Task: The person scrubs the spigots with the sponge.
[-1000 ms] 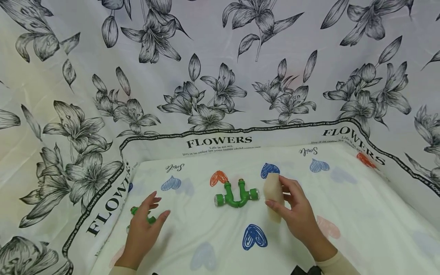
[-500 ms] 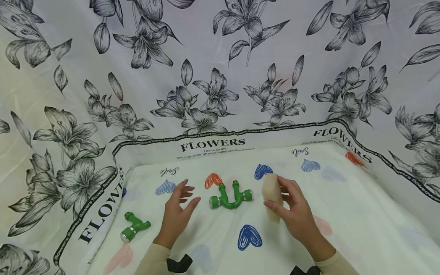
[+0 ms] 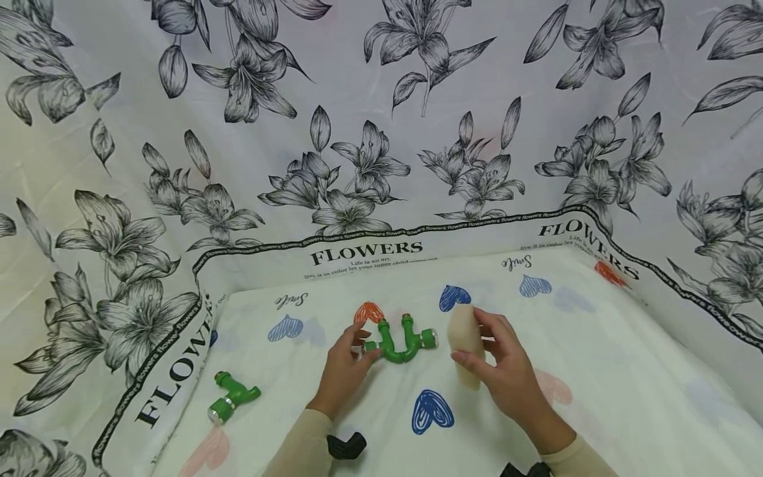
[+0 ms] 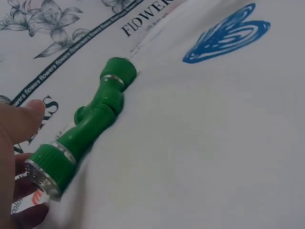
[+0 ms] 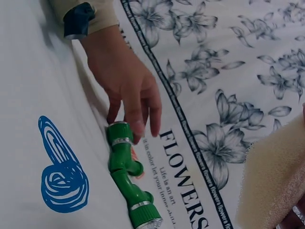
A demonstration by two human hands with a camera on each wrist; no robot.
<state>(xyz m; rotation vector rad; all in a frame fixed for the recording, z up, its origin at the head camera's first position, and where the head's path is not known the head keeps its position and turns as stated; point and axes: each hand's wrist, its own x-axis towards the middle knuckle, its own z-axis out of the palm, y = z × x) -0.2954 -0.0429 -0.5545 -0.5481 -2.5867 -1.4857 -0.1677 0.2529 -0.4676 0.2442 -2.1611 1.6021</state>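
Note:
Two green plastic taps [image 3: 395, 355] lie end to end on the cloth, forming a U shape with a ribbed, silver-ringed knob at either side. My left hand [image 3: 342, 374] has come to the left knob, with thumb and fingers spread on either side of it; the left wrist view shows the thumb apart from the knob [image 4: 51, 168]. In my right hand [image 3: 512, 371] I hold a cream sponge [image 3: 463, 339] upright between thumb and fingers, just right of the taps. The right wrist view catches only part of the sponge [image 5: 271, 176].
Another green tap [image 3: 234, 395] lies alone at the left. Everything rests on a white cloth [image 3: 495, 437] printed with hearts. Flower-printed fabric [image 3: 286, 218] rises behind and along the sides. A black strap piece [image 3: 347, 446] sits at the left sleeve.
My left hand has moved right, from over the lone tap to the left knob of the paired taps. My right hand keeps holding the sponge, nearly still. The view has shifted slightly.

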